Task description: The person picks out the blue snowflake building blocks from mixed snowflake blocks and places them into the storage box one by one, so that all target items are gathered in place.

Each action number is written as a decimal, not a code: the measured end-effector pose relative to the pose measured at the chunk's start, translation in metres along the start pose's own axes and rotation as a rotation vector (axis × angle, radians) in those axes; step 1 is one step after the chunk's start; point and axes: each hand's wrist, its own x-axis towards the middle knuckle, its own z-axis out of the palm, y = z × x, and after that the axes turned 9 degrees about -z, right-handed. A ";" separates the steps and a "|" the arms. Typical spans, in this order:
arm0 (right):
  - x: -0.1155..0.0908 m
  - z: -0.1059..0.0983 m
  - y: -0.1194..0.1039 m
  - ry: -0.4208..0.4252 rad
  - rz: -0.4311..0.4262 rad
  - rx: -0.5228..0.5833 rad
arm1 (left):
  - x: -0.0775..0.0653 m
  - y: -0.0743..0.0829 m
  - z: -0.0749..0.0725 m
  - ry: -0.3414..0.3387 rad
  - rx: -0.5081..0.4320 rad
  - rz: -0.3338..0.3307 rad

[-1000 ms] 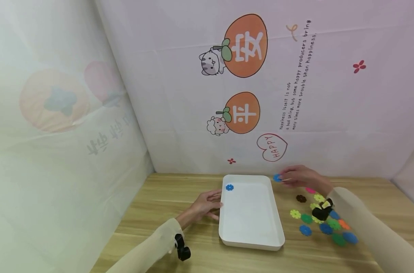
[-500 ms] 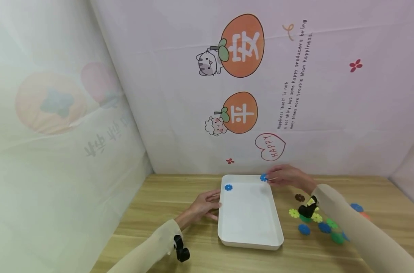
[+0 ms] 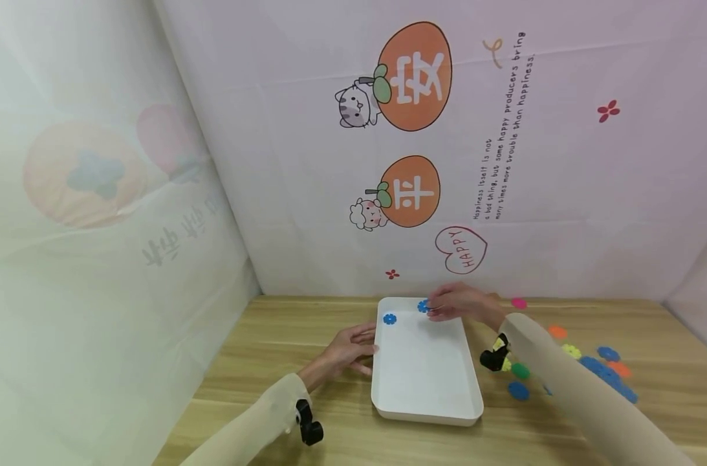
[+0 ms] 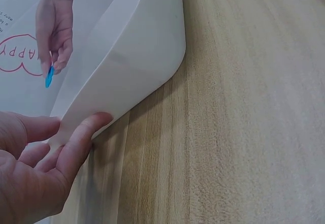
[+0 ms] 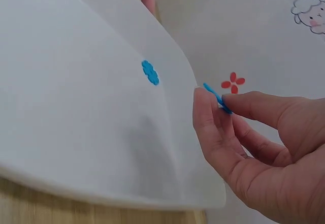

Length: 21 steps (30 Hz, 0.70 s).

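Note:
Over the far end of the white tray [image 3: 427, 372], my right hand [image 3: 462, 303] pinches a blue flower-shaped snowflake disc [image 3: 424, 306] between thumb and fingers. The right wrist view shows that disc [image 5: 218, 99] nearly edge-on, raised above the tray floor. Another blue snowflake disc [image 3: 390, 319] lies in the tray's far left corner. My left hand [image 3: 350, 348] is at the tray's left side. In the left wrist view its spread fingers [image 4: 84, 137] rest against the outer wall, the thumb at the rim.
Right of the tray, loose snowflake discs [image 3: 609, 353] in several colours lie on the wooden table [image 3: 295, 317], some hidden under the right sleeve [image 3: 568, 382]. A pink disc [image 3: 519, 303] lies near the back edge. A printed cloth wall [image 3: 306, 162] stands behind the table.
My right hand has carried the blue snowflake disc leftward, from beyond the tray's far right corner to over its far end. The left hand stays at the tray's side.

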 end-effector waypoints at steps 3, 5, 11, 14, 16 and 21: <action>0.006 0.014 -0.002 0.025 0.019 -0.045 | 0.002 0.000 0.001 -0.007 -0.002 -0.002; 0.010 0.022 -0.003 0.031 0.032 -0.053 | 0.003 0.000 0.002 -0.007 0.001 -0.002; 0.019 0.043 -0.004 -0.001 0.047 -0.060 | 0.002 0.000 0.002 0.009 0.004 -0.002; 0.022 0.052 -0.002 0.004 0.063 -0.064 | 0.000 -0.001 0.001 0.009 0.003 0.001; 0.024 0.057 0.000 0.003 0.066 -0.084 | 0.000 -0.002 0.000 0.008 0.002 0.002; 0.025 0.068 0.002 0.014 0.067 -0.100 | 0.000 -0.003 0.000 0.003 -0.006 0.006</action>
